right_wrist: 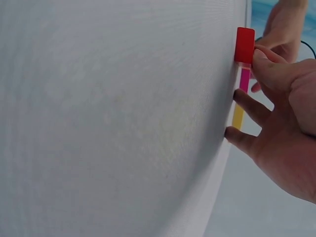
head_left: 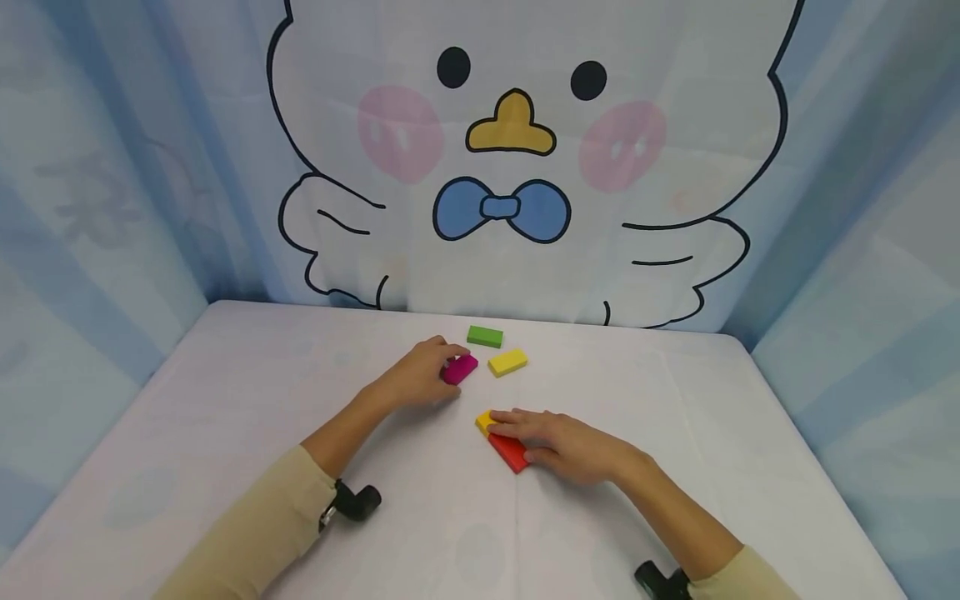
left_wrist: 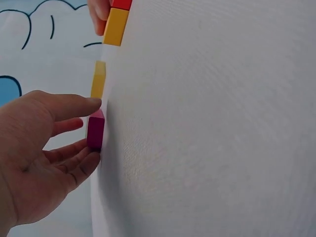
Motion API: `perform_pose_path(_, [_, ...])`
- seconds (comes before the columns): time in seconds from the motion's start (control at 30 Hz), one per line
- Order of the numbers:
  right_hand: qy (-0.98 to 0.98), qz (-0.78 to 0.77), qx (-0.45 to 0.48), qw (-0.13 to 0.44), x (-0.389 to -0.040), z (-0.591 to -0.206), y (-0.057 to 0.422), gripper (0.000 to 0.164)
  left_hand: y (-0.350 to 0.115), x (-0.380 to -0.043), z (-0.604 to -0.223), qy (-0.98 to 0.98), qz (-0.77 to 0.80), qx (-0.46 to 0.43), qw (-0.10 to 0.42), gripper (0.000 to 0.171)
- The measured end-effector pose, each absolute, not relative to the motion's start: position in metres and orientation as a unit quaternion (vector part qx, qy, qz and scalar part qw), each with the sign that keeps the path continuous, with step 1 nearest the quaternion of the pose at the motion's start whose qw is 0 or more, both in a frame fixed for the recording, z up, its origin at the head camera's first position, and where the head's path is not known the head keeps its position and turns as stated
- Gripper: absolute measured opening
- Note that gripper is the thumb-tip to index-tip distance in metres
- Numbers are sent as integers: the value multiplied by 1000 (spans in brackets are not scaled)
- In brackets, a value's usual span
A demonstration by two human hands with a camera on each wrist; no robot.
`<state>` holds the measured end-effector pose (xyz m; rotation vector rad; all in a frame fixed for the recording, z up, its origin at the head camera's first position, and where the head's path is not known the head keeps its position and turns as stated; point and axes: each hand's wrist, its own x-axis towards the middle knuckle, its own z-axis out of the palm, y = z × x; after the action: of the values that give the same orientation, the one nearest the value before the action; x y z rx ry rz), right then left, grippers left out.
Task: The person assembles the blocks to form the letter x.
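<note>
While the left hand (head_left: 420, 372) is bent loosely around the magenta block (head_left: 460, 369), I honestly can't tell if it's got a real hold. From the left wrist view the thumb sits by one end of the block and fingertips are at the other, so the gap is basically one block long. Just past those fingertips is a green block (head_left: 485, 337), and a yellow block (head_left: 507, 362) lies a bit right of them.

Right hand (head_left: 573, 446) looks pretty relaxed, fingers stretched out rather than wrapped around anything. Its fingertips rest on an orange-yellow block (head_left: 483, 422), thumb against the red block (head_left: 512, 455), and those two butt together end to end. Under both hands is a white tabletop (head_left: 637, 375).
</note>
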<state>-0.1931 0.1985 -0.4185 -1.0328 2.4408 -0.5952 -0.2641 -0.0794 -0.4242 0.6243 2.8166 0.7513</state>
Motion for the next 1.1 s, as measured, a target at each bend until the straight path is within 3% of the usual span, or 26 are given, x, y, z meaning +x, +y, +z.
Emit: perform_pose_path(1.1, [882, -217, -360, 215, -191, -415, 196, 58, -68, -276, -419, 951, 222, 187, 107, 63])
